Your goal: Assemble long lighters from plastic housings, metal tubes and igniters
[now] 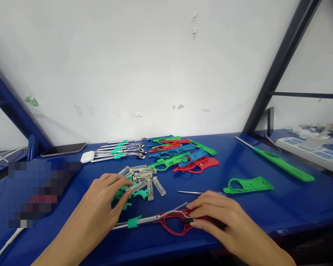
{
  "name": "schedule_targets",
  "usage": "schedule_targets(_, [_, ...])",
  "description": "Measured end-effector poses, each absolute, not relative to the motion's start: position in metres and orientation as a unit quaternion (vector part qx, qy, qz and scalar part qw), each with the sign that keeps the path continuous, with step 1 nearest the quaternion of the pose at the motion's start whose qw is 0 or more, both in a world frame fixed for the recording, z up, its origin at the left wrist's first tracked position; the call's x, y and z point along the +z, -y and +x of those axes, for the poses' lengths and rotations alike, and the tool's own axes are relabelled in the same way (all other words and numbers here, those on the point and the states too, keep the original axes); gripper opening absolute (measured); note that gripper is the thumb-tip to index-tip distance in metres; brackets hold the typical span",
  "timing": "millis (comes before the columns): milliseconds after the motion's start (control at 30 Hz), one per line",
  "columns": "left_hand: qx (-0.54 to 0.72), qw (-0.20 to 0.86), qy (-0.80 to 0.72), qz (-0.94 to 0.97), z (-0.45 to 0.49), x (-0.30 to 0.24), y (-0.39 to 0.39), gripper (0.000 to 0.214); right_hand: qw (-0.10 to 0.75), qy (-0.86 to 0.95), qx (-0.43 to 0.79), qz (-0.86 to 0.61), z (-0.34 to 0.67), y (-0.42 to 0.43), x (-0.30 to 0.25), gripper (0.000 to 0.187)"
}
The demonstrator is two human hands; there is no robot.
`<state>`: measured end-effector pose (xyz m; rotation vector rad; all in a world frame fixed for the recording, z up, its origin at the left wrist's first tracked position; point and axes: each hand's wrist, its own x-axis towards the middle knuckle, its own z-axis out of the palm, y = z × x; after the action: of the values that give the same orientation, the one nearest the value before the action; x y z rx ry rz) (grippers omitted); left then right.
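My left hand pinches the end of a clear plastic fuel tank between thumb and forefinger, at a pile of similar tanks. Teal plastic pieces lie beneath and beside that hand. My right hand is closed over the grip end of a red lighter shell half, its fingertips by a black part with wires. A metal rod with a teal clip extends leftward from the red shell. Behind the right hand lies a thin screwdriver-like tool, partly hidden.
Red, blue and green shell halves are heaped at the back, left of which lie wired metal rods. A green shell half and an assembled green lighter lie on the right. A phone and white case are back left.
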<state>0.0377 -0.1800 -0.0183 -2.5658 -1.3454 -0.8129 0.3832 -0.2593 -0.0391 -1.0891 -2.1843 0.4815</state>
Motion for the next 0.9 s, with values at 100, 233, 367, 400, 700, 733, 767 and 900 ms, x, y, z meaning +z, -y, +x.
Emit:
schedule_targets(100, [-0.28,0.051,0.423,-0.86,0.042,-0.017,0.183,0.028,0.32,0.833,0.18,-0.414,0.383,0.259,-0.039,0.015])
schedule_targets(233, [-0.284,0.066,0.388,-0.874,0.05,-0.024,0.183,0.022,0.321,0.832,0.179,-0.416,0.382,0.259,-0.038,0.015])
schedule_targets(367, [-0.29,0.085,0.38,-0.874,0.055,-0.034,0.178,0.022,0.318,0.832,0.183,-0.416,0.382,0.258,-0.038,0.015])
schedule_targets(400, [-0.291,0.088,0.378,-0.874,0.055,-0.035,0.176,0.023,0.317,0.831,0.185,-0.417,0.382,0.258,-0.038,0.015])
schedule_targets(700, [-0.315,0.131,0.354,-0.871,0.056,-0.024,0.179,0.024,0.323,0.829,0.188,-0.416,0.382,0.26,-0.039,0.015])
schedule_targets(733, [-0.317,0.135,0.352,-0.87,0.057,-0.022,0.181,0.024,0.325,0.829,0.187,-0.415,0.383,0.26,-0.039,0.015])
schedule_targets(767, [-0.318,0.137,0.351,-0.87,0.058,-0.019,0.184,0.025,0.327,0.829,0.187,-0.413,0.383,0.259,-0.039,0.015])
schedule_targets(900, [-0.339,0.151,0.332,-0.867,0.07,-0.008,0.2,0.028,0.327,0.83,0.186,-0.412,0.383,0.259,-0.038,0.015])
